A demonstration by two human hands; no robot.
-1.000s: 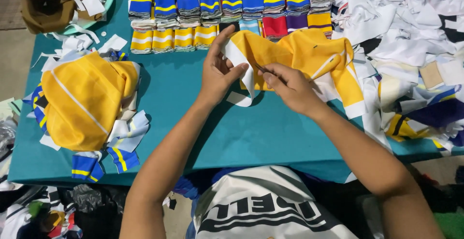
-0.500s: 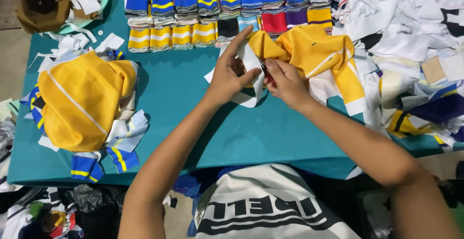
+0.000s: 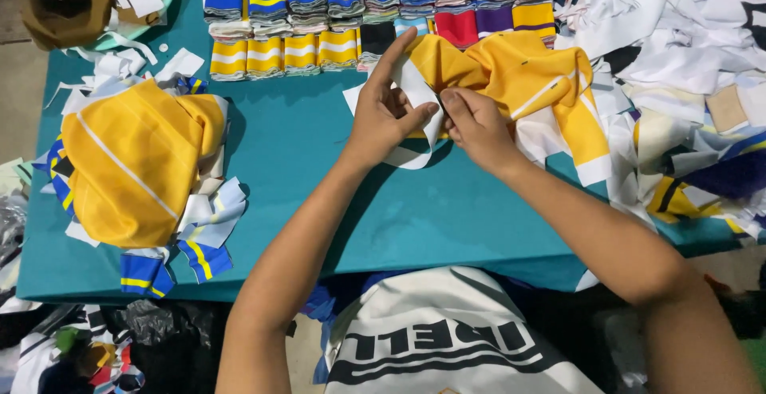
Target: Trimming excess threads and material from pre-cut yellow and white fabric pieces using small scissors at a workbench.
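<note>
Both hands meet near the far edge of the table point(image 3: 335, 195), over a white strip point(image 3: 416, 91) and a yellow cloth point(image 3: 519, 75). The left hand point(image 3: 387, 115) pinches the strip between thumb and bent fingers, with its forefinger stretched straight out toward the far rows. The right hand point(image 3: 477, 123) sits just beside it, fingers curled, gripping the edge of the cloth where it meets the strip. The strip is flat and thin, curving out below the left hand; the cloth is soft, crumpled, with white bands along one side, and spreads to the right of the hands.

The table is covered in smooth teal. Along its far side lie folded ribbed bands point(image 3: 319, 11) in tidy rows, blue with yellow stripes and yellow with white. At left lies a yellow bundle point(image 3: 136, 163) on striped scraps point(image 3: 203, 230). A loose white heap point(image 3: 686, 35) fills the right side.
</note>
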